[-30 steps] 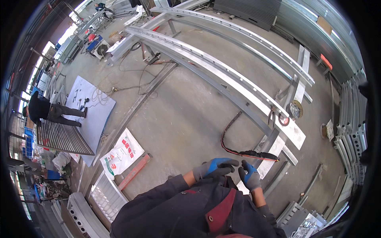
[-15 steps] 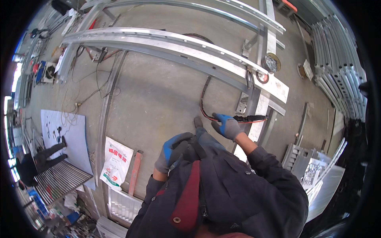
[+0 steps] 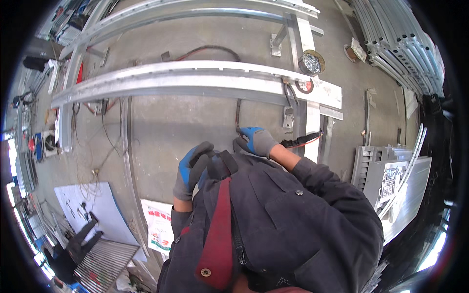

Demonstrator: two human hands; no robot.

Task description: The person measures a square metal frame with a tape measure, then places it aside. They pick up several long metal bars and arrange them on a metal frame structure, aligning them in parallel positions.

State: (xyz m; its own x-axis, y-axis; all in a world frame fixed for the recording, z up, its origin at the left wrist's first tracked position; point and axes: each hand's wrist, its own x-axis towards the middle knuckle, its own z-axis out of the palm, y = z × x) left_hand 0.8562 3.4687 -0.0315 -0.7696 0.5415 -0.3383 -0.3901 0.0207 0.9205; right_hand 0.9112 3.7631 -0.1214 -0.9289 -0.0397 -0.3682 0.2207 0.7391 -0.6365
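My right hand (image 3: pixel 257 141), in a grey and blue work glove, is closed round a dark cable (image 3: pixel 238 115) in front of my jacket. The cable drops from under the near metal beam into the hand. On the hand's other side a black-wrapped length with a red line (image 3: pixel 300 140) reaches over the white crosspiece. My left hand (image 3: pixel 191 168), gloved alike, hovers by the jacket's left front with loosely bent fingers and a gap at the thumb. Nothing shows in it. Beside its fingertips is a dark flap (image 3: pixel 222 165), apparently part of my clothing.
The long metal beam (image 3: pixel 195 80) crosses ahead of me. A round tin of small metal fasteners (image 3: pixel 311 63) and a tape roll (image 3: pixel 304 86) rest on the frame's right side. Metal rails (image 3: pixel 398 46) are stacked far right. A white printed sack (image 3: pixel 157 224) lies at left; another person (image 3: pixel 73 251) is beyond.
The view has shifted and turned. My right hand has drawn in toward my body with the cable. My left hand has moved a little away from the dark flap.
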